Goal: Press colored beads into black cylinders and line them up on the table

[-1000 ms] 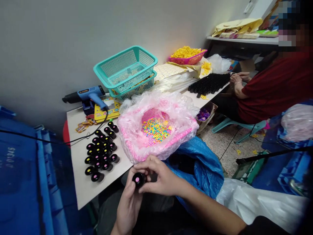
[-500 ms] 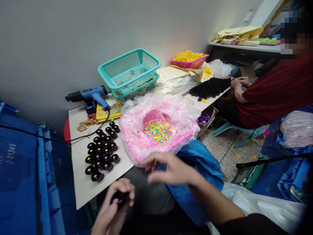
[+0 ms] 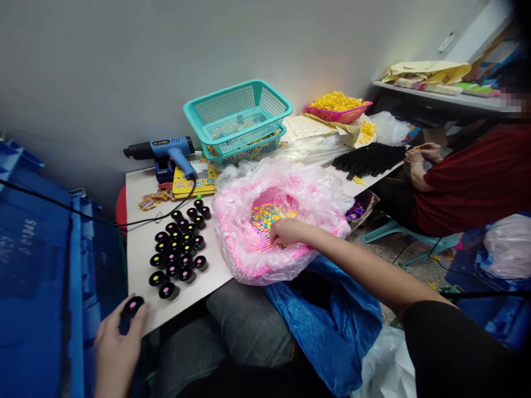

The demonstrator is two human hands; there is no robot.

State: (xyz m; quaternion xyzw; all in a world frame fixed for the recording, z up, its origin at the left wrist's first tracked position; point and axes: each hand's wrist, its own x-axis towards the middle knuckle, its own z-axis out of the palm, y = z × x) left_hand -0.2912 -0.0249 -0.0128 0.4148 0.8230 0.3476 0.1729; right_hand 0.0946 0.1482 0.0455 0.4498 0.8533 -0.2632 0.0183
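My left hand grips a small black cylinder with a pink dot between thumb and fingers, at the table's front left corner. Beside it stand several similar black cylinders in rough rows, with pink or yellow dots in their tops. My right hand reaches into a pink basket lined with clear plastic. Small coloured beads in yellow, blue and orange lie there. Its fingers point down, drawn together among the beads; whatever they pinch is hidden.
Behind the cylinders lies a blue heat gun, its cable crossing the table. Stacked turquoise baskets stand at the back. To the right, a person in a red shirt works beside rows of black pieces. Blue crates flank the left.
My left hand has moved left and outward with the black cylinder, to the table corner. My right hand has gone forward into the basket. The view has shifted slightly.
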